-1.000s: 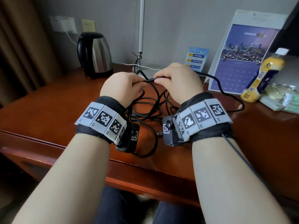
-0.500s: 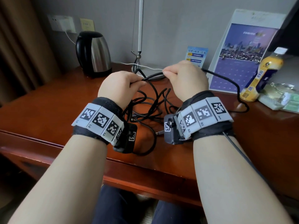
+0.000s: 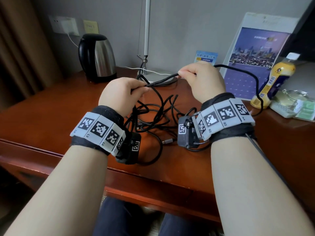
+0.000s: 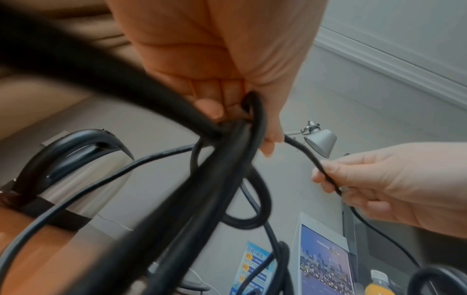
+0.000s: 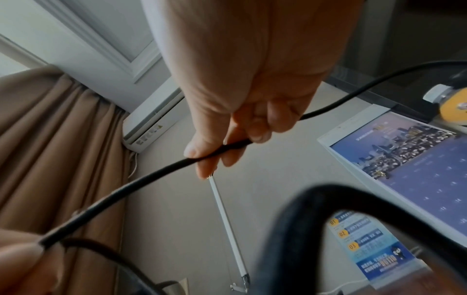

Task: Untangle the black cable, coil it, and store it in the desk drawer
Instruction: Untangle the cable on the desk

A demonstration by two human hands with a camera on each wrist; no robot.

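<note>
A tangled black cable (image 3: pixel 153 114) lies in loose loops on the wooden desk (image 3: pixel 51 120), between my wrists. My left hand (image 3: pixel 122 94) grips several bunched strands of it above the desk (image 4: pixel 242 127). My right hand (image 3: pixel 201 77) pinches a single strand between thumb and fingers (image 5: pixel 215 153), higher and to the right. A short taut length of cable (image 3: pixel 162 80) spans the two hands. Beyond the right hand the cable (image 3: pixel 255 86) arcs out to the right and drops to the desk. One metal plug end (image 3: pixel 167 141) rests near the front edge.
A steel kettle (image 3: pixel 98 57) stands at the back left, a lamp base (image 3: pixel 156 74) and pole behind the hands. A purple calendar (image 3: pixel 252 65), a blue card (image 3: pixel 206 57), a yellow bottle (image 3: pixel 274 79) and a glass tray (image 3: pixel 293 103) crowd the right.
My right hand has lifted and moved right, away from the left hand, drawing out a straight length of cable between them. The left hand keeps its grip and stays about where it was.
</note>
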